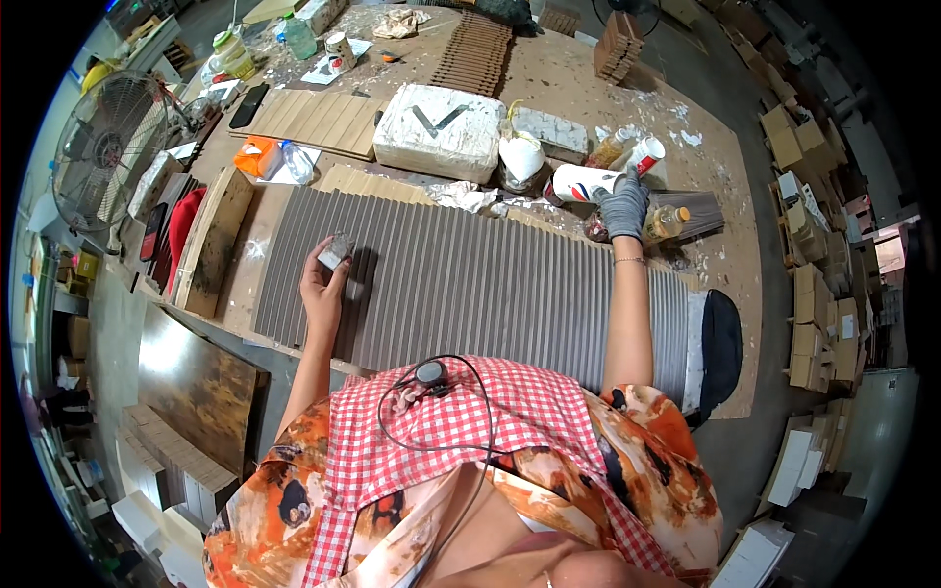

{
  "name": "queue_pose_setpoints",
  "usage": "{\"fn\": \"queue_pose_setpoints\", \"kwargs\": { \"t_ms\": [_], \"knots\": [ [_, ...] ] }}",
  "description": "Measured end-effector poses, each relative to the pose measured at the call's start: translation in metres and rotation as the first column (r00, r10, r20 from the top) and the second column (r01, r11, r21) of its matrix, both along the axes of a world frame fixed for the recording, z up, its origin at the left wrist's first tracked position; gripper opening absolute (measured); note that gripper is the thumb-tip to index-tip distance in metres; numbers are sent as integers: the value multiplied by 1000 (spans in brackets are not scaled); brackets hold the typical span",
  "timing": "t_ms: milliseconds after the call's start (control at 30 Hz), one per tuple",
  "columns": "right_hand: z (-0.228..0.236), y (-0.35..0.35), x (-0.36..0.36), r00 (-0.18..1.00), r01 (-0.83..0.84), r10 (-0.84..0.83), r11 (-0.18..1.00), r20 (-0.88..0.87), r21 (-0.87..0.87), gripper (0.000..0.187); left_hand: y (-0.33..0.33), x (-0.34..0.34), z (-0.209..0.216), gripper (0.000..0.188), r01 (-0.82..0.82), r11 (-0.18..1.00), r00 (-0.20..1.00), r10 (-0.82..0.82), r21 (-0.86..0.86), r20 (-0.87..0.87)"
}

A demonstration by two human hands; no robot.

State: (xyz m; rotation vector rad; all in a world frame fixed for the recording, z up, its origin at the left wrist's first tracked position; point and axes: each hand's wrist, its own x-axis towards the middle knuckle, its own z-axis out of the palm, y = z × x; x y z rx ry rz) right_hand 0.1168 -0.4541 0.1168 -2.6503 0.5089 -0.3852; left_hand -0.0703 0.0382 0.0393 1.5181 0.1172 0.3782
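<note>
Grey ribbed slats (461,265) lie side by side in a wide panel before me. In my bare left hand (321,284), a small whitish-grey block (335,253) is pinched above the panel's left part. My right hand (624,208), in a grey glove, reaches past the far right edge of the slats. Its fingers close round the right end of a white bottle (580,183) with a coloured label, which lies tilted. Just beyond the fingertips is a white and red cup (647,154). A bottle of yellowish liquid (667,223) stands beside the glove.
A white-wrapped block (438,132) and a white bag (521,155) sit beyond the panel. Wooden boards (306,122) lie far left, near a fan (108,147). A wooden beam (214,240) borders the panel's left side; a black cushion-like object (720,348) is at its right end.
</note>
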Motion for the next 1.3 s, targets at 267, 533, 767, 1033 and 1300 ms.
{"fn": "queue_pose_setpoints", "kwargs": {
  "t_ms": [267, 533, 767, 1033, 1300],
  "knots": [
    [-15, 14, 38, 986, -160, 166, 976, 27, -150, 91, -4, 0, 3, 47, -10, 998, 1000, 10, 54, 3],
    [-30, 28, 52, 953, -299, 278, 924, -116, -237, 80, -3, 0, 2, 47, -8, 998, 1000, 8, 64, -9],
    [-10, 55, 27, 990, -121, 135, 958, 40, -261, 82, -8, -1, 6, 47, -24, 995, 1000, 26, 92, -14],
    [-61, 176, -100, 732, -471, 543, -32, 411, 881, 70, -53, -16, 34, 43, 47, 977, 998, -39, 207, -44],
    [-44, 219, -162, 747, 126, 634, -430, 200, 894, 28, -99, -18, 41, 58, 133, 936, 991, -130, 326, -30]
  ]
}}
